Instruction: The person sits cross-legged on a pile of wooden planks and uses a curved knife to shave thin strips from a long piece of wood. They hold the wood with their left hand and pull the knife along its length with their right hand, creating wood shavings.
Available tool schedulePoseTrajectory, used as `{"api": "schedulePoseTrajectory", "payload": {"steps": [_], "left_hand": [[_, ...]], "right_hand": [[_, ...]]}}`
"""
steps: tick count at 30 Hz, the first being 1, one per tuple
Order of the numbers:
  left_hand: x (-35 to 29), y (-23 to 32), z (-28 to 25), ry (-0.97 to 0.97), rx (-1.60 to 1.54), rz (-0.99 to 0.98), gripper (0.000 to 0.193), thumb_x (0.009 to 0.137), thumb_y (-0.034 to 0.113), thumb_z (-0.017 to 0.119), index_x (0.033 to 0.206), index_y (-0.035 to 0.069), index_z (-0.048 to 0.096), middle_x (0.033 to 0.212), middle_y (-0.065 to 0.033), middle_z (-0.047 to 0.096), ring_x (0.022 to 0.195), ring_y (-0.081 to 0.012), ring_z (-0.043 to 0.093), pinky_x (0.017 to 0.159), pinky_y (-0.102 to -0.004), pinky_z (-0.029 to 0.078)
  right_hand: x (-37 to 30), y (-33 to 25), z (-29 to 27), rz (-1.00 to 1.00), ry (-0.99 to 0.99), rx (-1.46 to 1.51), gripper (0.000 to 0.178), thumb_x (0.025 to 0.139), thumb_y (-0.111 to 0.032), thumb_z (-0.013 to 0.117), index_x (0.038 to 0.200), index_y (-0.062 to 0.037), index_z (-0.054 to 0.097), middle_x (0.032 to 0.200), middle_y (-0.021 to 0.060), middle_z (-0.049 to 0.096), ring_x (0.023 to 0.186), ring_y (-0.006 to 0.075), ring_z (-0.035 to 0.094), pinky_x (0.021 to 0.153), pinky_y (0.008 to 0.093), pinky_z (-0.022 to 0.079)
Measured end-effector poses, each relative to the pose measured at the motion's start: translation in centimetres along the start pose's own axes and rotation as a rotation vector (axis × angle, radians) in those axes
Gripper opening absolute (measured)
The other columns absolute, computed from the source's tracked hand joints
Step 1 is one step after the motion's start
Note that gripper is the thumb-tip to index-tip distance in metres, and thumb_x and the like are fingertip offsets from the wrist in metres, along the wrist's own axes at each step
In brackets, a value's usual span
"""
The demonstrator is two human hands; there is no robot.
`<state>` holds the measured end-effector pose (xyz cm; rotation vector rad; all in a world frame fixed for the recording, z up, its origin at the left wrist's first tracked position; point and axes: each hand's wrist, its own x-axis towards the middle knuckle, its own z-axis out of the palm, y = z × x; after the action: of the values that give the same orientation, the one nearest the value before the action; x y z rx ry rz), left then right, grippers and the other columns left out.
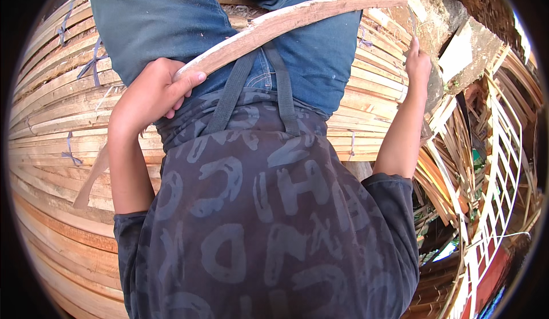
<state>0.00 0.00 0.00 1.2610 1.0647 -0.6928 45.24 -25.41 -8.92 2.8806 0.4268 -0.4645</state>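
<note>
Head view shows a curved, pale-edged, pinkish-brown wooden strip.

Tied wooden slats lie at left, a pale lattice beside loose strips at right.

We look from the wearer's head, through the left of two side-by-side fisheye cameras, steeply down over the dark shirt — very near us — toward the jeans, left hand and right hand. Our wide view reaches past the right edge of the stacked wooden strips.
</note>
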Motion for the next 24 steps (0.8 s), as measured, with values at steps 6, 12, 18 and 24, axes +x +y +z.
{"api": "schedulePoseTrajectory", "payload": {"steps": [6, 12, 18, 24], "left_hand": [[0.3, 0.6, -0.3, 0.02, 0.021, -0.029, 0.043, 0.093, 0.035, 0.064, 0.068, 0.0, 0.058, 0.053, 0.0002, 0.048, 0.045, -0.0079, 0.045, 0.041, -0.0244, 0.037], [0.3, 1.0, -0.4, 0.034, -0.017, -0.063, 0.043, 0.093, 0.034, 0.065, 0.068, 0.0, 0.057, 0.053, -0.0005, 0.048, 0.045, -0.0082, 0.045, 0.041, -0.0245, 0.036], [0.4, 0.8, -0.3, 0.034, 0.03, -0.05, 0.044, 0.094, 0.035, 0.063, 0.068, 0.0, 0.056, 0.053, -0.0002, 0.048, 0.044, -0.0083, 0.044, 0.041, -0.0246, 0.035], [1.2, 1.5, 0.9, 0.039, 0.028, 0.08, 0.044, 0.095, 0.034, 0.062, 0.068, 0.0, 0.056, 0.053, 0.001, 0.047, 0.044, -0.0068, 0.044, 0.041, -0.0246, 0.036]], "right_hand": [[-6.9, -4.5, 0.9, -0.208, -0.002, 0.405, 0.056, 0.097, -0.045, 0.052, 0.084, 0.0062, 0.067, 0.066, 0.024, 0.062, 0.063, 0.037, 0.06, 0.062, 0.0436, 0.045], [-14.5, -12.4, 1.2, -0.486, -0.063, 0.248, 0.057, 0.093, -0.052, 0.055, 0.073, -0.0002, 0.065, 0.067, 0.0238, 0.063, 0.071, 0.0435, 0.064, 0.063, 0.0492, 0.051], [-10.8, -10.6, 0.4, -0.507, -0.025, 0.017, 0.062, 0.091, -0.062, 0.051, 0.075, -0.004, 0.068, 0.069, 0.0212, 0.065, 0.071, 0.0412, 0.065, 0.063, 0.0477, 0.052], [-9.0, -9.8, 1.3, -0.459, -0.005, -0.016, 0.063, 0.091, -0.063, 0.049, 0.089, -0.0047, 0.073, 0.075, 0.0203, 0.068, 0.078, 0.0393, 0.067, 0.069, 0.0473, 0.052]]}}
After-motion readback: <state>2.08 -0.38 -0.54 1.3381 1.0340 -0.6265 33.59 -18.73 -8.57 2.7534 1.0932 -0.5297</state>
